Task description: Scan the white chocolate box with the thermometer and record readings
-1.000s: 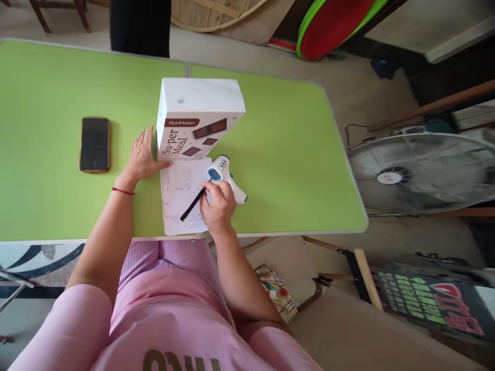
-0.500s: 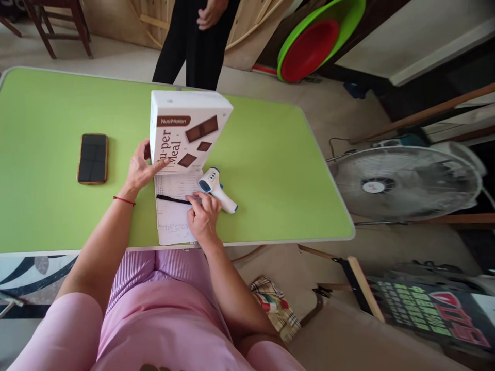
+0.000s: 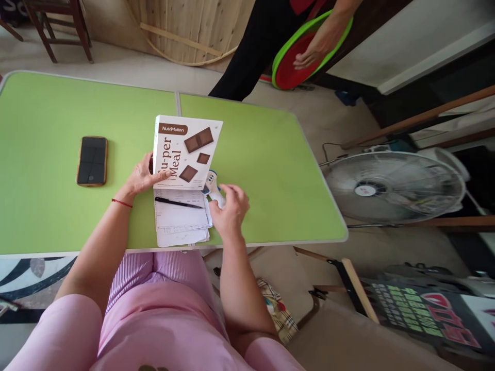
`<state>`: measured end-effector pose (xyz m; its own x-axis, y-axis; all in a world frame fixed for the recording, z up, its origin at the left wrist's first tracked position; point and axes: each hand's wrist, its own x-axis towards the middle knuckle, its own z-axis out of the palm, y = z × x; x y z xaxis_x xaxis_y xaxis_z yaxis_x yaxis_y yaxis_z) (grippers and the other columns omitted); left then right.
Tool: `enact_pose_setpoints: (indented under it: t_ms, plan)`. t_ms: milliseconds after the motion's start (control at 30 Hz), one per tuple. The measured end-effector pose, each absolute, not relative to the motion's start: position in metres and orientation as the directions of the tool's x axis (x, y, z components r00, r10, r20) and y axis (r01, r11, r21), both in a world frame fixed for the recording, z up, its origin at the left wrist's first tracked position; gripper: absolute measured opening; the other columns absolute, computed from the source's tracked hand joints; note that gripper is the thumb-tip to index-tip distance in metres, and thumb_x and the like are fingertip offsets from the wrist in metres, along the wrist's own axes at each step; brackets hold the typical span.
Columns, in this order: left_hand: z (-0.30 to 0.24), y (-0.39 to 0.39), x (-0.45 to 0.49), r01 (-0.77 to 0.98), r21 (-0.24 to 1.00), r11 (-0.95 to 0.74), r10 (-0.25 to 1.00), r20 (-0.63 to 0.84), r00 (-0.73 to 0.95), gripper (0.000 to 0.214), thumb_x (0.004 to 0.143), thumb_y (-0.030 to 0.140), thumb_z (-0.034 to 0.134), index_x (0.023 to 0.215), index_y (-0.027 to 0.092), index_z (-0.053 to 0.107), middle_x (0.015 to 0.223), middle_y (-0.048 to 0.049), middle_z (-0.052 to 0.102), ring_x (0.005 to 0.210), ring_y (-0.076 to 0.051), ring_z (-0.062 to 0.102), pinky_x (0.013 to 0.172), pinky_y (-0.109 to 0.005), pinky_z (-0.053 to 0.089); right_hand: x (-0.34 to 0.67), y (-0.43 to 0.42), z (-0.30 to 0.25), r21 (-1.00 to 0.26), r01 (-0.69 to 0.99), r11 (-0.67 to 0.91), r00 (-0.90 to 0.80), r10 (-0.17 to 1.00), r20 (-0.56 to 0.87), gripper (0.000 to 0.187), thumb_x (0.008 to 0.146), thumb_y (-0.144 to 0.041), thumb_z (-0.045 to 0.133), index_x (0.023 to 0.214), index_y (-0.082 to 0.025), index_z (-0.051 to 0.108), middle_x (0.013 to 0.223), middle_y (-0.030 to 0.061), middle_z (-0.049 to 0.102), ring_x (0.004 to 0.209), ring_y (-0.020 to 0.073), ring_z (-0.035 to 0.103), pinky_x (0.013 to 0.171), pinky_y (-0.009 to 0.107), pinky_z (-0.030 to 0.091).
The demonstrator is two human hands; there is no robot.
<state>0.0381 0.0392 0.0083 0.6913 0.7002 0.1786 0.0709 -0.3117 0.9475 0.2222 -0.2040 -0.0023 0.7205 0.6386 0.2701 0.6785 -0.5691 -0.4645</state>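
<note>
My left hand (image 3: 142, 175) grips the left edge of a white NutriMotion Super Meal box (image 3: 186, 152), with the thumb across its front. The box stands tilted on the papers, its front showing chocolate bars. My right hand (image 3: 231, 208) hovers with fingers apart beside a white and blue infrared thermometer (image 3: 213, 188), which the box and fingers partly hide. Below the box lie printed papers (image 3: 181, 219) with a black pen (image 3: 178, 202) across them. Neither hand touches the pen. A smartphone (image 3: 92, 161) lies face up, left of my left hand.
The papers and box stand on a green folding table (image 3: 247, 134) with a central seam. A person in black trousers (image 3: 247, 67) handles a red and green round tub (image 3: 297, 59) beyond the far edge. A standing fan (image 3: 392, 188) sits right of the table.
The box has tilted, hiding its top face. My right hand has moved right, off the papers, and the pen lies on them. The other person has moved right to the tub.
</note>
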Motion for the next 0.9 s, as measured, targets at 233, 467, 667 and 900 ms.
enact_pose_setpoints:
  t_ms: [233,467,667,900]
  plan:
    - [0.014,0.037,0.038,0.102,0.954,-0.281,0.693,0.128,0.709,0.086,0.073,0.087,0.086,0.123,0.021,0.063,0.135,-0.0169,0.076,0.129,-0.045,0.074,0.104,-0.058,0.063,0.257,-0.191,0.014,-0.466,0.541,-0.7,0.744,0.657,-0.122,0.053,0.081,-0.032,0.072,0.132,-0.017,0.075,0.122,0.0202,0.078,0.116,0.0385,0.071,0.101,0.051,0.057]
    - [0.008,0.04,0.036,0.135,0.946,-0.294,0.705,0.12,0.7,0.084,0.075,0.087,0.087,0.125,0.022,0.066,0.13,-0.0154,0.078,0.123,-0.043,0.075,0.103,-0.06,0.062,0.202,-0.208,0.035,-0.962,0.154,-0.225,0.853,0.521,0.015,0.052,0.081,-0.058,0.074,0.116,-0.02,0.076,0.089,0.0039,0.073,0.078,0.0222,0.066,0.075,0.038,0.056]
    - [0.006,0.041,0.036,0.108,0.946,-0.307,0.708,0.15,0.69,0.081,0.075,0.087,0.089,0.123,0.024,0.068,0.125,-0.0121,0.079,0.119,-0.039,0.076,0.1,-0.056,0.063,0.154,-0.188,0.051,-0.983,-0.133,-0.129,0.662,0.727,-0.185,0.052,0.076,-0.061,0.079,0.107,-0.02,0.08,0.07,-0.0028,0.062,0.062,0.015,0.054,0.058,0.03,0.043]
    - [0.007,0.038,0.039,0.079,0.957,-0.28,0.718,0.154,0.678,0.08,0.073,0.088,0.089,0.117,0.024,0.068,0.121,-0.0122,0.08,0.116,-0.04,0.077,0.095,-0.054,0.064,0.147,-0.169,0.044,-0.968,-0.198,-0.152,0.693,0.677,-0.248,0.051,0.071,-0.063,0.08,0.099,-0.021,0.076,0.067,-0.0048,0.059,0.062,0.0139,0.049,0.062,0.031,0.041]
